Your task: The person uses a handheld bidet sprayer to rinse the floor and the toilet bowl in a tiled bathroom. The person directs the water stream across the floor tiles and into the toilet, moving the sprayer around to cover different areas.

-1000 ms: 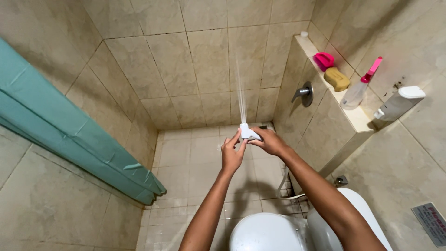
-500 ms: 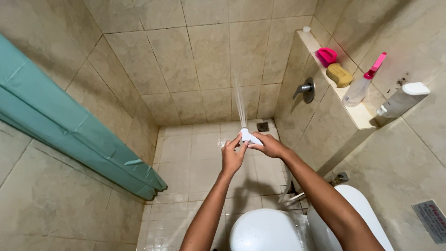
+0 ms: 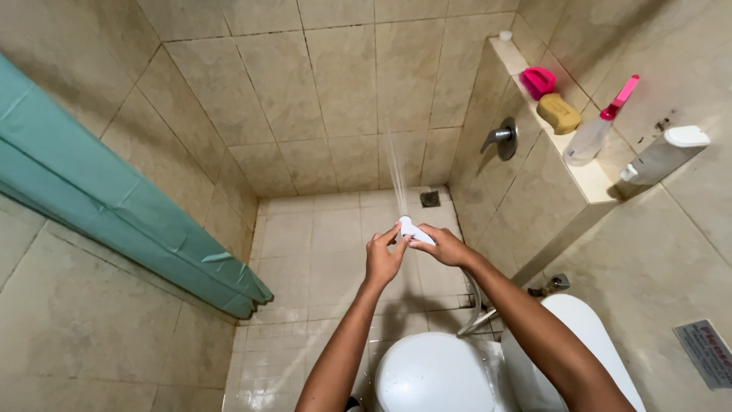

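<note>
We see 2 bare hands meeting at the middle of the frame over a tiled shower floor (image 3: 320, 252). The right hand (image 3: 446, 246) closes its grip around a small white sprayer head (image 3: 412, 229), fingers wrapped over its body. The left hand (image 3: 383, 259) is cupped just beside the nozzle, fingers curled and touching the sprayer's tip; whether it pinches the head or only steadies it, we cannot tell. A thin fan of water (image 3: 396, 172) rises from the nozzle toward the tiled back wall, so the spray is already running. A hose (image 3: 476, 309) loops down below the right wrist.

As for progress, we judge the spraying to be under way: the floor tiles look wet and glossy, though how much has been rinsed we cannot say.

At lower centre sits a white toilet (image 3: 435, 374). A teal shower curtain (image 3: 130, 206) hangs at left. On the ledge (image 3: 595, 179) at upper right stand a pink brush (image 3: 538, 81), a yellow sponge (image 3: 559, 113) and a pink-topped spray bottle (image 3: 591, 133).
</note>
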